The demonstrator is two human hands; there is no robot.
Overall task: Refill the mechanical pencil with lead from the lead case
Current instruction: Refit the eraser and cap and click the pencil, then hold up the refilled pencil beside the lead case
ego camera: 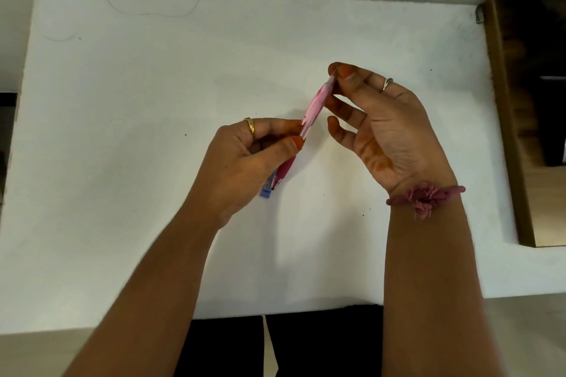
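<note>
Far left: bare white table (122, 131), faint scuffs and specks on it.

Left of middle: left hand (242, 168) above the table, fingers curled, thumb and forefinger pinched on the middle of a pink mechanical pencil (309, 119); gold ring (249, 125) on one finger. Pencil tilted, darker grip end low and toward the body, cap end high and away. Just under the left hand, a blue lead case (267, 188), only its lower end showing beside the pencil's grip end; held or lying on the table, cannot tell.

Right of middle: right hand (382, 131), palm up and mostly open, thumb and forefinger tips closed on the pencil's top end, other fingers loosely spread and free. Silver ring (387, 82) on one finger, frayed pink thread band (425, 196) around the wrist.

Far right: brown wooden edge (505, 131) beside the table.
</note>
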